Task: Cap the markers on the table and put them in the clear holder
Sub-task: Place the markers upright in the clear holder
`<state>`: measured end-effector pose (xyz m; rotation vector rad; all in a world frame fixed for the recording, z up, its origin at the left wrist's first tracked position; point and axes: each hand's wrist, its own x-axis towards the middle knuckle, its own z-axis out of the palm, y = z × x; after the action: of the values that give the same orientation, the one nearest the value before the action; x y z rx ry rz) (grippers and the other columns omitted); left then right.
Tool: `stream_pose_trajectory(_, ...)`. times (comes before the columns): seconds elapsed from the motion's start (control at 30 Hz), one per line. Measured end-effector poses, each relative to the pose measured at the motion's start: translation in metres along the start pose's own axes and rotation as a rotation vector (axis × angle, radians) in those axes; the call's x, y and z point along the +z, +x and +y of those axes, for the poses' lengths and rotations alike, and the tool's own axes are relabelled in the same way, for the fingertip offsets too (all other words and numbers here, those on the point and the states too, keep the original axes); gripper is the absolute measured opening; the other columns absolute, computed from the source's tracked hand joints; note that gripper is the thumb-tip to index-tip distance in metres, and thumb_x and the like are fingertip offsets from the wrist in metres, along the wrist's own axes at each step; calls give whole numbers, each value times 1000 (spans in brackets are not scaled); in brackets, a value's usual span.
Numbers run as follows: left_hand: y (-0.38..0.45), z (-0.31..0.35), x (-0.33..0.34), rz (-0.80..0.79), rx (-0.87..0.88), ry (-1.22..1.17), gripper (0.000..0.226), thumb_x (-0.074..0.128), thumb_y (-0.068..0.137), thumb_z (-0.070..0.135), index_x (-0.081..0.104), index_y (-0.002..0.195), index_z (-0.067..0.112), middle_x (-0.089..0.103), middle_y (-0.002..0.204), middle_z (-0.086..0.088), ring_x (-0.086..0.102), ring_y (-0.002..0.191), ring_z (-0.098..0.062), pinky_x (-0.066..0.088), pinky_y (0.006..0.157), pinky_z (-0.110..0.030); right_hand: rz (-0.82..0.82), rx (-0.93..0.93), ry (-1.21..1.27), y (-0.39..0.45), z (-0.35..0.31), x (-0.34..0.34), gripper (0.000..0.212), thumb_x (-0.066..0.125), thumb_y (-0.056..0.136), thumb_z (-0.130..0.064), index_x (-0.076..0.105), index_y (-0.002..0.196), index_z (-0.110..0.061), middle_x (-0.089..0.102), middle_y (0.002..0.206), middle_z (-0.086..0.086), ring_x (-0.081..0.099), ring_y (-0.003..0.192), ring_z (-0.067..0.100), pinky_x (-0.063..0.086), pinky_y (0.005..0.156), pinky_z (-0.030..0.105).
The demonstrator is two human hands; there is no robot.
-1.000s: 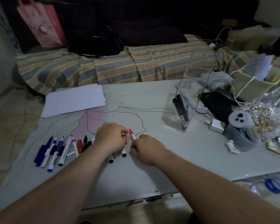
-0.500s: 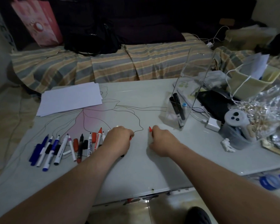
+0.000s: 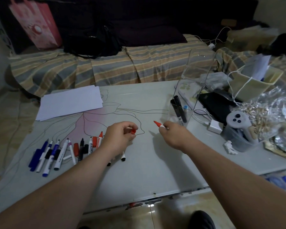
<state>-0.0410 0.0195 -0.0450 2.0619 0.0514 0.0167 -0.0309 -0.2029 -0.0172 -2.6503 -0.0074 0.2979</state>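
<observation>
Both hands have lifted and drawn apart. On the table point(image 3: 155, 171), the clear holder point(image 3: 188, 96) stands at two o'clock. Right hand point(image 3: 173, 135) grips an uncapped red marker point(image 3: 158, 124); left hand point(image 3: 119, 136) pinches its red cap point(image 3: 133, 131).

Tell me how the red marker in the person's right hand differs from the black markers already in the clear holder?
The red marker is uncapped, its tip bare; the black markers wear their caps. The red marker is held in the right hand above the table, pointing left; the black markers stand leaning inside the clear holder. The red marker's body is mostly hidden by fingers; the black ones show nearly whole. The left hand holds a red cap.
</observation>
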Motion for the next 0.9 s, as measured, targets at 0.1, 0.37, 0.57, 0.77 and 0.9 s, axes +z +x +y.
stream_pose_trajectory(0.1, 1, -4, -2, -16, 6, 64, 28, 77, 82, 1, 77, 94, 26, 78, 91, 5, 71, 84, 0, 46, 67, -1, 34, -6, -30, 2, 2, -1, 36, 40, 99, -54, 63, 108, -27, 65, 104, 5, 57, 93, 27, 50, 83, 39)
stream_pose_trajectory(0.37, 1, -1, -6, -14, 107, 177, 27, 74, 86, 15, 78, 105, 34, 73, 94, 18, 64, 88, 7, 43, 73, -5, 272, -291, -242, -10, -15, -7, 33, 51, 91, -58, 69, 110, -38, 60, 96, -7, 59, 99, 20, 49, 75, 34)
stream_pose_trajectory(0.57, 1, 4, -5, -23, 201, 240, 29, 74, 89, 20, 76, 115, 32, 69, 105, 13, 60, 91, 3, 41, 79, -9, 310, -324, -296, -9, -19, -4, 35, 48, 93, -61, 70, 110, -39, 63, 97, -6, 59, 103, 23, 43, 71, 32)
stream_pose_trajectory(0.77, -1, 14, -3, -65, 371, 368, 21, 65, 96, 27, 72, 115, 33, 66, 98, 9, 56, 94, -8, 40, 81, -16, 320, -438, -321, -13, -28, 5, 30, 47, 98, -56, 66, 98, -32, 52, 86, -7, 60, 93, 27, 52, 77, 40)
stream_pose_trajectory(0.9, 1, 16, -1, -62, 406, 481, 19, 54, 102, 31, 69, 113, 28, 68, 91, 2, 59, 91, -18, 46, 79, -34, 329, -461, -325, -13, -29, 8, 28, 48, 101, -53, 63, 97, -30, 45, 81, -8, 62, 86, 28, 45, 63, 34)
